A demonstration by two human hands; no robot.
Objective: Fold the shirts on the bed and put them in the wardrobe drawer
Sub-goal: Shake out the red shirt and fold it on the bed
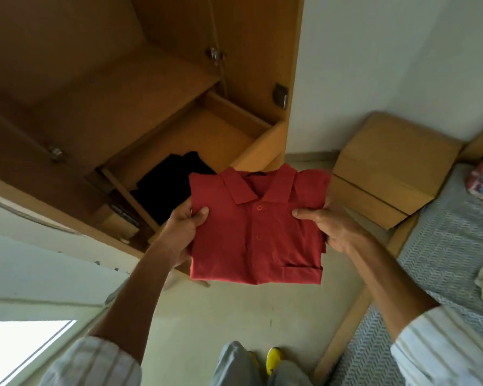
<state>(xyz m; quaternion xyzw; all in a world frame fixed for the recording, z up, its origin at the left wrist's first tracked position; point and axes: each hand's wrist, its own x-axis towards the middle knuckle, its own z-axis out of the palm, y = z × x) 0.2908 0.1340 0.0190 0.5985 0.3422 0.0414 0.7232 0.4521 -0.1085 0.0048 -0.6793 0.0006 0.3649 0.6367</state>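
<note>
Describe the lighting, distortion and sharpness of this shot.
Head view: soft daylight, with a blown-out bright patch at lower left; wide-angle distortion bends the wardrobe edges; the wardrobe interior is dim, so the dark garment in the open drawer shows no detail; the red shirt is evenly lit and fairly sharp.

Matt red knit cloth shirt (258,229); smooth light wood drawer (265,144); woven grey cloth on bed (444,246); shiny metal hinges (215,54).
</note>
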